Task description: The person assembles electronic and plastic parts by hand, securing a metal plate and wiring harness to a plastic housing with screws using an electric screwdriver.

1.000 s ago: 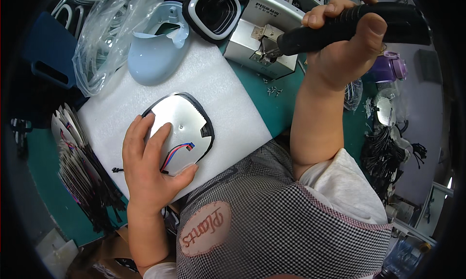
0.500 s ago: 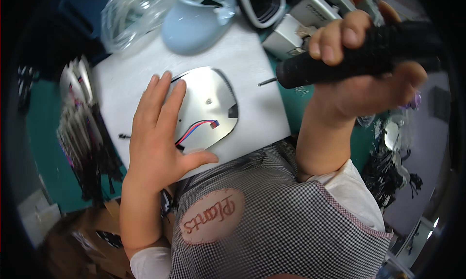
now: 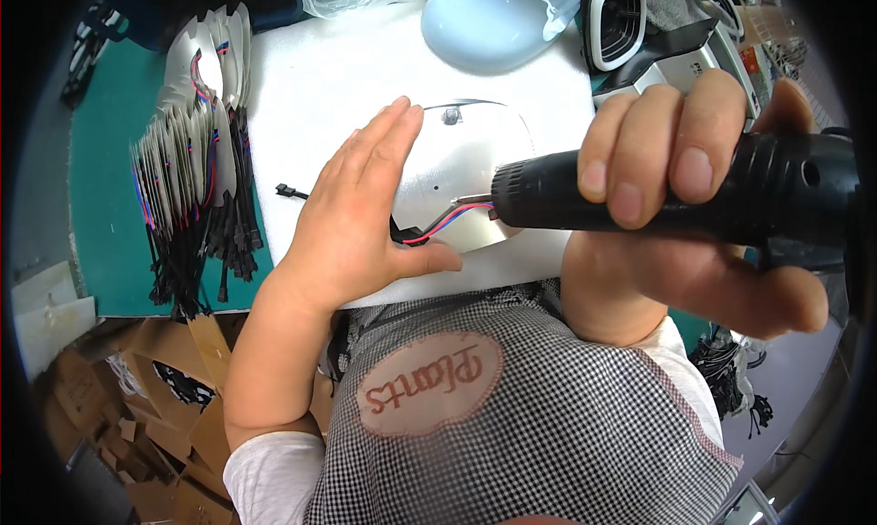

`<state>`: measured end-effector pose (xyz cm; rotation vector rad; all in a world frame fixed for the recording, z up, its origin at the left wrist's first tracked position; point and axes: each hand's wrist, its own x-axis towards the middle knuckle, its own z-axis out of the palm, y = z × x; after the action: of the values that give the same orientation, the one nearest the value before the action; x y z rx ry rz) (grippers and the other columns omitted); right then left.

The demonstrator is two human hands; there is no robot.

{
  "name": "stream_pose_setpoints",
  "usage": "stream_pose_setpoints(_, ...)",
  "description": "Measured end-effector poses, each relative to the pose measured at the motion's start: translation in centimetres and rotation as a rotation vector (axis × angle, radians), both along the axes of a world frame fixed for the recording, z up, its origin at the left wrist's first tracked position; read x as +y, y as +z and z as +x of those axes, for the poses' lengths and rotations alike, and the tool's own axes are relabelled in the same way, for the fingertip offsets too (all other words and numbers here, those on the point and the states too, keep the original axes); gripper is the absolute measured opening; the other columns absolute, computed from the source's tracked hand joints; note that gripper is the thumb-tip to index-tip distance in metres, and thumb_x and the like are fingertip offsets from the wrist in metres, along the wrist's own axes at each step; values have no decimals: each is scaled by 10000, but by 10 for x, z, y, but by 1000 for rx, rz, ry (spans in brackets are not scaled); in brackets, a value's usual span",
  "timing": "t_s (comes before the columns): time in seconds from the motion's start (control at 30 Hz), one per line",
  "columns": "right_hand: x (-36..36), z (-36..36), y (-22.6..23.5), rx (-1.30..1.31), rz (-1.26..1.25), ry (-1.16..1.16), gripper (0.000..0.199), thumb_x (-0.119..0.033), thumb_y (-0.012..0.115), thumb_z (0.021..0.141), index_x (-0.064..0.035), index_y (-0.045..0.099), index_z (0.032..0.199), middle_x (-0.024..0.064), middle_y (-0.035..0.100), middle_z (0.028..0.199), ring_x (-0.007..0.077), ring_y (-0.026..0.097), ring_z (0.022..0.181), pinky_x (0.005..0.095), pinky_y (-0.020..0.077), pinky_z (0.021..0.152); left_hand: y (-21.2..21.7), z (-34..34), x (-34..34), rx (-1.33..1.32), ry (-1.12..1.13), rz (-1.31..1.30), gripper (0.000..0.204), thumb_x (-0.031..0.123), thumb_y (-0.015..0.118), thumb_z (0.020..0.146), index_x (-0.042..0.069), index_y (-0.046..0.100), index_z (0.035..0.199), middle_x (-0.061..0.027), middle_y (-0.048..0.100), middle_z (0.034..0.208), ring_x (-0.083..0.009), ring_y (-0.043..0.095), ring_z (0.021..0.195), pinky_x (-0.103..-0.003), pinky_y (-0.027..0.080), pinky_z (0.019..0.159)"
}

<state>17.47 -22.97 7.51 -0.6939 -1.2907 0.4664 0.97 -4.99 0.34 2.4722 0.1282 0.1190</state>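
A shiny rounded metal plate (image 3: 448, 164) lies on a white foam pad, with red and blue wires (image 3: 457, 213) running over its near part. My left hand (image 3: 352, 215) rests along the plate's left side, fingers straight and thumb out at the near edge, gripping nothing. In my right hand (image 3: 658, 160) is a black electric screwdriver (image 3: 548, 192), my fingers wrapped over its body. Its bit (image 3: 470, 199) points left over the middle of the plate, close to the wires; whether the tip touches metal I cannot tell. A black connector (image 3: 290, 191) sticks out left of my left hand.
The foam pad (image 3: 311, 87) lies on a green mat (image 3: 105, 196). At left stand stacked metal plates (image 3: 183, 169) with wires hanging. A light-blue plastic shell (image 3: 484, 23) sits at the far side, beside a white-rimmed black frame (image 3: 617, 27). Cardboard boxes (image 3: 174, 415) are below left.
The screwdriver in my right hand has come left and down, its bit now over the plate. My left hand stays at the plate's side. The whole view has shifted and turned.
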Motion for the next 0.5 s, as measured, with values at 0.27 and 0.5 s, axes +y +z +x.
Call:
stream_pose_setpoints(0.27, 16, -2, -6, -23, -9, -80, 1051, -747, 616, 813, -71, 263, 1536, 74, 541, 1025, 187, 613, 756, 343, 535, 679, -1, 5, 4, 6, -18, -107, 1202, 368, 936, 523, 79, 327, 1518, -188, 396, 1527, -375, 429, 1377, -440, 392, 1126)
stream_pose_setpoints(0.5, 14, -8, -18, 105, 22, -165, 1067, -753, 610, 814, -85, 228, 1553, 81, 540, 1030, 193, 617, 747, 351, 544, 664, 7, 8, 8, 23, -13, -55, 1149, 361, 936, 523, 69, 390, 1490, -173, 477, 1468, -355, 467, 1340, -432, 410, 1105)
